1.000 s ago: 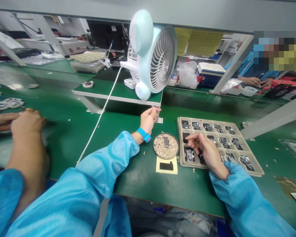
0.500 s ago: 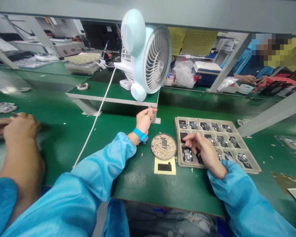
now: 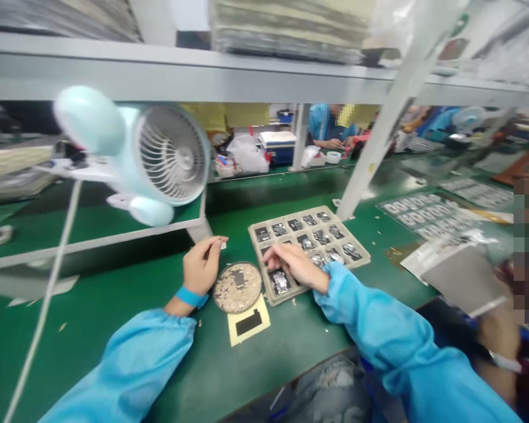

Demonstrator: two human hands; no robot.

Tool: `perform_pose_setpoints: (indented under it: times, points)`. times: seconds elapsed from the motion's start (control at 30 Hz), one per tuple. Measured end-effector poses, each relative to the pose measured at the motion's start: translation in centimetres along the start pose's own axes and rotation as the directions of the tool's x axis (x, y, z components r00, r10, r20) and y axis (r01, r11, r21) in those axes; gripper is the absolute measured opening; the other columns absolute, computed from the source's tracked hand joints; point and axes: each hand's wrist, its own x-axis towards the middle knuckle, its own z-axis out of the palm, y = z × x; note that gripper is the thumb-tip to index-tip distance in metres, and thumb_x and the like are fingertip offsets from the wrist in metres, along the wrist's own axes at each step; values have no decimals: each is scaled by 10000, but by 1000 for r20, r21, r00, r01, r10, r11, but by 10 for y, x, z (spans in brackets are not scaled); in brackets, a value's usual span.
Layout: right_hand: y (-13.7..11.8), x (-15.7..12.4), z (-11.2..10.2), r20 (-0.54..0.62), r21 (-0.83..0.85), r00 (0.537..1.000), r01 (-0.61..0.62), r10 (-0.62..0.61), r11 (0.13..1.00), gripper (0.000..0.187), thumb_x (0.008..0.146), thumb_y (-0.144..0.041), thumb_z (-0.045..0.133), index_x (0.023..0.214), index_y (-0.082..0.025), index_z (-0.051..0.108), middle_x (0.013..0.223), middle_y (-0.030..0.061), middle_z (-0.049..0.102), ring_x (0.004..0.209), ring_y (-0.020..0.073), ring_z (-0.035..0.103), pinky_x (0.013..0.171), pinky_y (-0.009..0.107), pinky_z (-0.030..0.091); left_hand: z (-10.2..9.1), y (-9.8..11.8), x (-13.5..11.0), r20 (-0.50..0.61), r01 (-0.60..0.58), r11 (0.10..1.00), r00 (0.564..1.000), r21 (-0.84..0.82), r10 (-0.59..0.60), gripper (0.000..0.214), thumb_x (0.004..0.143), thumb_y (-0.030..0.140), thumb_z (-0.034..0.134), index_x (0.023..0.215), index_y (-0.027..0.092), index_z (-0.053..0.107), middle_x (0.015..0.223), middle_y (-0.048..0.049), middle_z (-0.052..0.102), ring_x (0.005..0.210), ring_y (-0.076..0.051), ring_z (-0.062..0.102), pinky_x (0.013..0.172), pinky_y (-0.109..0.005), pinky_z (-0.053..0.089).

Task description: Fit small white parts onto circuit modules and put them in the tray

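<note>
My left hand point(image 3: 201, 265) is closed in a pinch left of a round dish point(image 3: 237, 287) covered with small tan pieces. Whatever its fingertips hold, if anything, is too small to make out. My right hand point(image 3: 294, 262) hovers over the left side of a beige compartment tray point(image 3: 271, 298), palm down, its fingers loosely bent and a little apart, with nothing visible in them. Small circuit boards point(image 3: 280, 282) and black pieces lie in the tray's compartments; my right hand hides some of them. A yellow paper point(image 3: 265, 322) with a black cut-out shape lies below the dish.
A light-blue fan point(image 3: 171, 154) stands on a raised shelf at the left, its white cable point(image 3: 48, 305) running down the bench. A slanted metal post point(image 3: 374, 150) rises behind the tray. At right, another person's hand holds a grey flat sheet point(image 3: 462, 276).
The view has swung right, so fan, dish and tray appear further left. The neighbour's arms at left are out of view; another person at right has come in. Both hands stay near dish and tray.
</note>
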Motion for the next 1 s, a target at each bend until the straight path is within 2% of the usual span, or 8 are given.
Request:
perform_pose_setpoints:
  times: [0.07, 0.13, 0.3, 0.43, 0.6, 0.77, 0.87, 1.0]
  points:
    - [0, 2, -1, -1, -15, 1000, -9, 9, 1000, 421, 967, -531, 587, 888, -152, 754, 742, 20, 685, 694, 119, 613, 684, 247, 498, 0, -8, -2, 183, -164, 983, 972, 86, 146, 218, 946, 390, 603, 990, 280, 787, 1045, -45, 785, 1032, -289, 718, 951, -400, 518]
    - [0, 4, -2, 4, -39, 1000, -25, 25, 999, 291, 921, -432, 691, 888, -151, 758, 776, 15, 713, 732, 129, 645, 742, 260, 512, 1, -15, -1, 293, -222, 966, 940, 134, 175, 251, 939, 433, 584, 1004, 298, 785, 1050, -28, 794, 1012, -296, 733, 909, -394, 539]
    - [-4, 5, -5, 49, -131, 998, -27, 33, 991, 188, 953, -316, 665, 944, -151, 755, 856, 21, 732, 786, 125, 659, 773, 247, 509, 3, -19, 6, 405, -104, 960, 914, 258, -9, 372, 935, 483, 561, 1053, 211, 785, 1117, -45, 789, 1088, -255, 719, 955, -316, 533]
    - [-5, 5, -6, 59, -175, 998, 1, 10, 985, 199, 961, -322, 664, 969, -148, 761, 872, 29, 740, 801, 128, 668, 767, 233, 506, 2, -18, 10, 393, 63, 942, 898, 329, -197, 420, 879, 508, 578, 1082, 210, 792, 1134, -33, 786, 1115, -272, 706, 976, -335, 536]
    - [-3, 7, -10, 77, -194, 997, 24, -9, 981, 246, 920, -379, 721, 981, -142, 750, 934, 26, 745, 844, 126, 671, 812, 221, 508, 4, -19, 15, 343, 160, 903, 887, 399, -309, 489, 793, 576, 568, 1080, 256, 803, 1137, -20, 780, 1100, -298, 704, 968, -382, 540]
    - [-12, 5, -12, 85, -230, 996, 22, -3, 973, 197, 911, -325, 737, 981, -141, 747, 994, 23, 744, 908, 122, 656, 831, 193, 496, 5, -27, 16, 294, 226, 860, 875, 457, -386, 558, 750, 643, 574, 1092, 266, 803, 1002, -9, 792, 884, -281, 713, 743, -346, 559]
    - [-17, 4, -12, 88, -245, 996, 20, 2, 969, 172, 908, -294, 741, 980, -138, 744, 1012, 22, 742, 929, 122, 650, 836, 184, 492, 6, -43, 16, 280, 181, 872, 900, 455, -333, 539, 779, 624, 587, 1152, 290, 788, 963, 16, 792, 873, -258, 717, 727, -317, 552]
    - [-17, 5, -12, 79, -253, 997, 14, 6, 967, 165, 884, -291, 768, 969, -153, 739, 1015, 10, 739, 953, 127, 647, 843, 182, 492, 5, -65, 15, 311, -7, 899, 940, 437, -144, 454, 867, 591, 574, 1167, 320, 781, 940, 50, 792, 859, -212, 738, 720, -267, 544]
